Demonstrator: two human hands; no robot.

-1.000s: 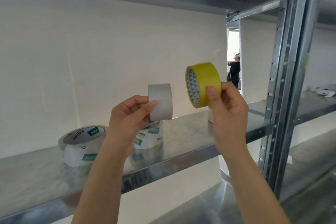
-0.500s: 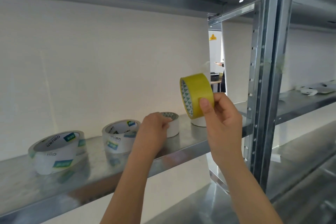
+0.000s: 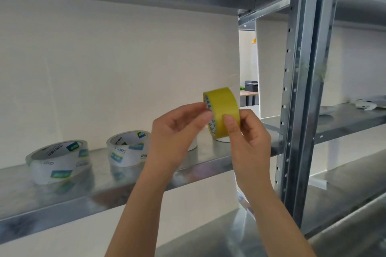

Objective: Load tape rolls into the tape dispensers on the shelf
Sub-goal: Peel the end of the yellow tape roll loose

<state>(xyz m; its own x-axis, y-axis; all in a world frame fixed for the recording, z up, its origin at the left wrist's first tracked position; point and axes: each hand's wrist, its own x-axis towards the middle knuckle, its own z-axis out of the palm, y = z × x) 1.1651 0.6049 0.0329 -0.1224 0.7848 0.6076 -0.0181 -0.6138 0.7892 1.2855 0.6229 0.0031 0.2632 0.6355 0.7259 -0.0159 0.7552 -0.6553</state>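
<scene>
Left hand (image 3: pixel 177 131) now on yellow roll (image 3: pixel 226 106) rim

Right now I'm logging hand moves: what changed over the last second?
The left hand set the small white tape roll on the metal shelf, let go, then moved right to pinch the yellow tape roll. The right hand kept holding it; the two clear printed tape rolls stayed put.
</scene>
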